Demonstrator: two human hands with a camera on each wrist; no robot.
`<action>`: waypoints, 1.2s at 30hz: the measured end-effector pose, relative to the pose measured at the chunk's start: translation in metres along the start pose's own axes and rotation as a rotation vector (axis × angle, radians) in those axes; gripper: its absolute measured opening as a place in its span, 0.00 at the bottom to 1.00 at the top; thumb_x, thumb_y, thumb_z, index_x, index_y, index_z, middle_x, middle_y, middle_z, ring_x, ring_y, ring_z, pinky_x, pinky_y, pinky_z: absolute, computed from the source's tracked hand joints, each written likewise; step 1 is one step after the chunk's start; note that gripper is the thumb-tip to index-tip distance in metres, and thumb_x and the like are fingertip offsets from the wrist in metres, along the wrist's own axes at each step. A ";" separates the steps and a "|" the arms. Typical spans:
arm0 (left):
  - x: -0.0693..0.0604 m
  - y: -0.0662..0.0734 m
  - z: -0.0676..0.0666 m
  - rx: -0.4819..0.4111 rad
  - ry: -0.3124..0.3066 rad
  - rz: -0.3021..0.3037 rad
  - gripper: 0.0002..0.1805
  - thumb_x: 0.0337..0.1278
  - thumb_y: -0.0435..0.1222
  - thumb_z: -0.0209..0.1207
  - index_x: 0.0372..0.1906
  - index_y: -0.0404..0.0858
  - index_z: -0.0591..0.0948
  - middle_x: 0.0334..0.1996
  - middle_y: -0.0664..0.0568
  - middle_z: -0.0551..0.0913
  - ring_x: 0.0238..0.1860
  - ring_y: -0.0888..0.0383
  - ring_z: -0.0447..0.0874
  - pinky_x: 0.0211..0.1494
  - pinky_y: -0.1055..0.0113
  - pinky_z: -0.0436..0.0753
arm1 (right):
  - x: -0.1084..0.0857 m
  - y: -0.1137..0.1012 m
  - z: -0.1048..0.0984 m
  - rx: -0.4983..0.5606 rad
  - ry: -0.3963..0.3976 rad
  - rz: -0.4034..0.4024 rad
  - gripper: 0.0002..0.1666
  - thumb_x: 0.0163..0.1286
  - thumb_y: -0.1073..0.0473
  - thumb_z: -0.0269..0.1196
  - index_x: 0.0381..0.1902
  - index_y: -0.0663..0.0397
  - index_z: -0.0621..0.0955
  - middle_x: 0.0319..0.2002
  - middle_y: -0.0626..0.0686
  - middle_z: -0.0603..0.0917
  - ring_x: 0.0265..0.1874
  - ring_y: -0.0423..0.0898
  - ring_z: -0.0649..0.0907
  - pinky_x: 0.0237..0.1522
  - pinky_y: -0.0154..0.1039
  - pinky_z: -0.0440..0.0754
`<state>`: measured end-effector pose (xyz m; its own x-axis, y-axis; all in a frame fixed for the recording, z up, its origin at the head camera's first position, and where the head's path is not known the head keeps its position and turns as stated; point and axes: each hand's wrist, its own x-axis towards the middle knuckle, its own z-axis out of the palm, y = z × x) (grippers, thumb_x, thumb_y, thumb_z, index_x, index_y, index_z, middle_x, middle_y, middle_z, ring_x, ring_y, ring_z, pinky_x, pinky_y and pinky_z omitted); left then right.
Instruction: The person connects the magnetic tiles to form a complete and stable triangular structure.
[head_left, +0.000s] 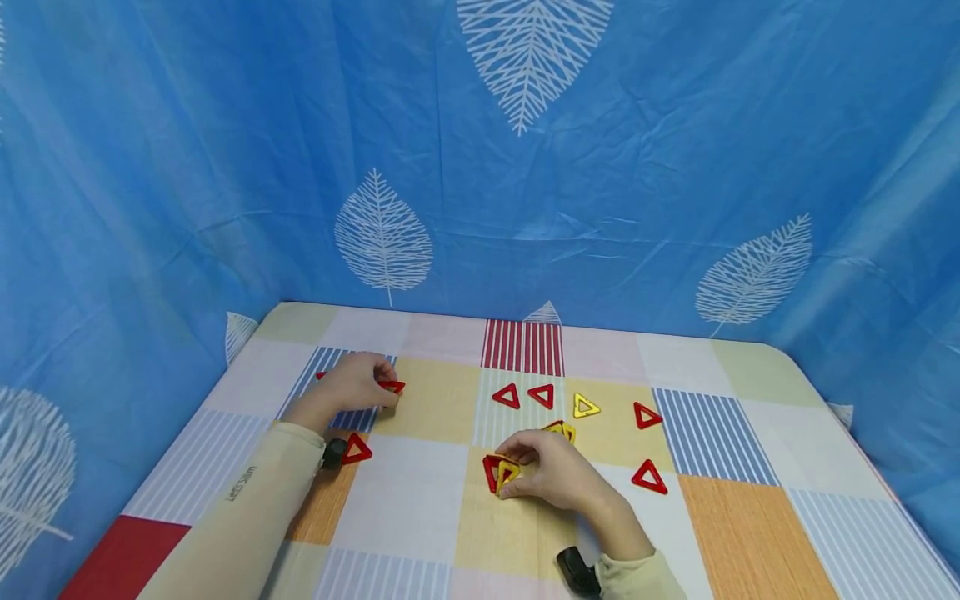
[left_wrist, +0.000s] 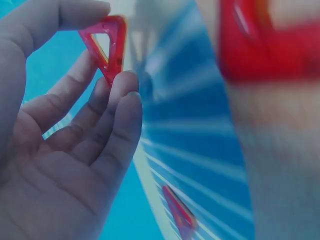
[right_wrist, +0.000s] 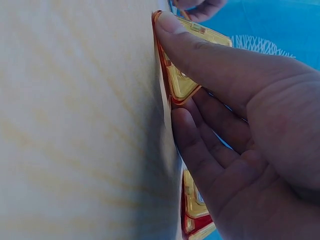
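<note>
My left hand (head_left: 352, 385) pinches a red triangle (head_left: 392, 387) between thumb and fingers; in the left wrist view the red triangle (left_wrist: 119, 47) has a hollow middle. Another red triangle (head_left: 357, 449) lies beside the left wrist, and one more is partly hidden behind the left hand. My right hand (head_left: 558, 475) grips a small group of overlapping red and yellow triangles (head_left: 507, 473) at the table surface. The right wrist view shows the thumb over the yellow triangle (right_wrist: 205, 35), with red beneath it. More overlapping yellow and red triangles (right_wrist: 196, 200) lie beyond the right fingers.
Behind the right hand lie two red triangles (head_left: 541, 396), a yellow triangle (head_left: 586, 406) and a small overlapping group (head_left: 567, 432). Further right are red triangles (head_left: 647, 416). A patchwork cloth (head_left: 420, 483) covers the table, with a blue leaf-patterned curtain (head_left: 600, 208) behind.
</note>
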<state>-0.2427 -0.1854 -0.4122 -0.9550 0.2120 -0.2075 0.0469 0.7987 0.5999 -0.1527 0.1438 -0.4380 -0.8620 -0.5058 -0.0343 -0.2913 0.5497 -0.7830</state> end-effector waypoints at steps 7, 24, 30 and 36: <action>-0.016 0.034 0.016 -0.128 0.007 0.058 0.16 0.44 0.35 0.76 0.39 0.39 0.82 0.34 0.49 0.80 0.31 0.52 0.76 0.31 0.63 0.79 | 0.000 -0.001 -0.001 -0.003 0.004 0.009 0.25 0.50 0.55 0.82 0.45 0.51 0.86 0.39 0.42 0.83 0.41 0.43 0.81 0.46 0.40 0.80; -0.049 0.081 0.069 -0.239 -0.155 0.260 0.13 0.45 0.32 0.75 0.36 0.39 0.82 0.29 0.54 0.81 0.27 0.59 0.79 0.28 0.64 0.79 | 0.002 0.000 0.000 -0.017 0.020 -0.024 0.24 0.51 0.54 0.81 0.45 0.52 0.86 0.38 0.41 0.83 0.39 0.41 0.82 0.44 0.40 0.80; -0.052 0.083 0.084 -0.224 -0.170 0.335 0.12 0.44 0.31 0.75 0.34 0.40 0.82 0.27 0.54 0.81 0.28 0.61 0.79 0.30 0.66 0.80 | 0.003 -0.002 0.002 -0.030 0.023 -0.050 0.22 0.52 0.54 0.81 0.44 0.51 0.86 0.38 0.41 0.82 0.39 0.40 0.81 0.44 0.39 0.80; -0.053 0.087 0.091 -0.218 -0.163 0.365 0.12 0.45 0.32 0.75 0.32 0.40 0.82 0.28 0.54 0.82 0.28 0.63 0.79 0.32 0.68 0.80 | 0.002 0.001 0.003 -0.038 0.029 -0.047 0.22 0.52 0.52 0.81 0.45 0.49 0.86 0.38 0.40 0.82 0.39 0.41 0.80 0.44 0.39 0.80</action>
<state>-0.1619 -0.0763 -0.4195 -0.8282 0.5572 -0.0609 0.2922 0.5219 0.8014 -0.1537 0.1417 -0.4406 -0.8582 -0.5128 0.0206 -0.3473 0.5508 -0.7590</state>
